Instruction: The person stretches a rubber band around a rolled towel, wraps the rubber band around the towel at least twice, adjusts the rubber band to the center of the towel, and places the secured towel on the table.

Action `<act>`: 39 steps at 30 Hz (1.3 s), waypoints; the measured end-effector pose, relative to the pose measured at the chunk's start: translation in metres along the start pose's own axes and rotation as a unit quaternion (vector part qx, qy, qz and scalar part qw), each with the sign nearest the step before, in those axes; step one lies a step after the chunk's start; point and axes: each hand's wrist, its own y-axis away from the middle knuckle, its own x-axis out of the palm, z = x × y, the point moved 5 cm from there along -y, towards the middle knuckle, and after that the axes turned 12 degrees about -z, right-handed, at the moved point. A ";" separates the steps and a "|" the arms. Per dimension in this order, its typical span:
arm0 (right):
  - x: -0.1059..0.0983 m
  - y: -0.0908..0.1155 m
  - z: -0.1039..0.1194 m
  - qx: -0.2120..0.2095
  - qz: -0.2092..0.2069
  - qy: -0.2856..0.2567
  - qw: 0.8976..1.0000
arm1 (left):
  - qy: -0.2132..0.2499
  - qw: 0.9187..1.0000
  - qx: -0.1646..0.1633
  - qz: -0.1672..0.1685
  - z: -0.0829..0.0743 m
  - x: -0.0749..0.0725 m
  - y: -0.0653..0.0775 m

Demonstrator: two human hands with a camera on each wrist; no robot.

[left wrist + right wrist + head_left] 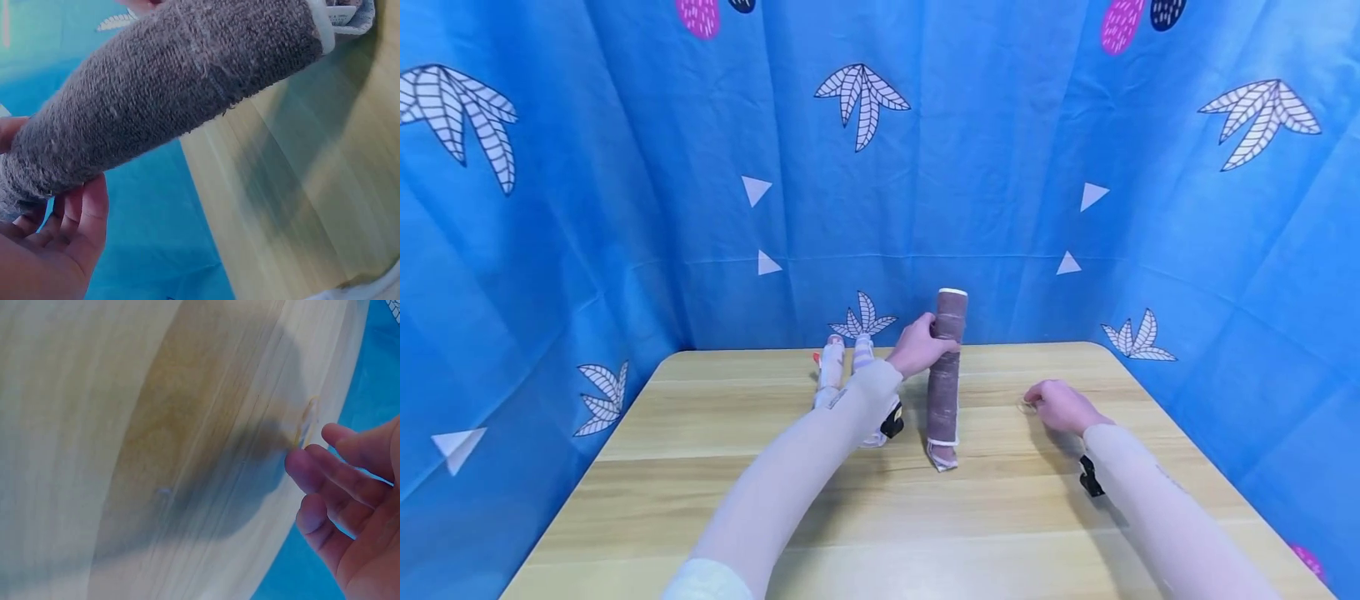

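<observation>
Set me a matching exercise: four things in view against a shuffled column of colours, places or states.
1. brown roll
2. pale rolls
3. curtain
4. thin loop

A. blue, with leaf prints
B. at the right hand
C. partly hidden behind the left forearm
D. gripped by the left hand

Pairs: 1-D, 2-C, 3-A, 4-B

No text can be read; a label (pixel 340 14) on the towel (pixel 156 87) bears small print, too blurred to make out; a dark mark (pixel 837 398) on the left sleeve (pixel 805 462) and another mark (pixel 1168 478) on the right sleeve (pixel 1172 517) are also illegible.
</observation>
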 end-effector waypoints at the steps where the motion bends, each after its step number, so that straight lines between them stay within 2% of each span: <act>1: 0.001 0.000 -0.001 0.000 0.001 0.002 1.000 | 0.002 1.000 0.005 0.002 -0.003 -0.001 0.003; 9: 0.005 -0.004 -0.001 0.003 0.015 0.017 1.000 | 0.002 0.999 0.053 0.010 -0.018 -0.006 0.023; 17: 0.009 -0.009 -0.002 0.001 0.004 0.036 0.999 | 0.018 0.995 0.098 0.011 -0.031 -0.015 0.041; 24: 0.009 -0.011 0.004 -0.003 0.004 0.046 0.999 | -0.016 0.990 0.139 0.028 -0.042 -0.029 0.060; 29: 0.010 -0.010 0.007 -0.004 0.005 0.039 0.999 | -0.056 0.983 0.169 0.051 -0.046 -0.038 0.077; 32: 0.012 -0.008 0.007 -0.020 0.003 0.031 0.999 | -0.075 0.976 0.194 0.064 -0.046 -0.043 0.086; 36: 0.013 -0.007 0.008 -0.031 0.001 0.004 1.000 | -0.107 0.966 0.224 0.076 -0.045 -0.049 0.098; 39: 0.013 -0.009 0.012 -0.040 -0.011 -0.021 0.999 | -0.127 0.961 0.231 0.080 -0.043 -0.054 0.104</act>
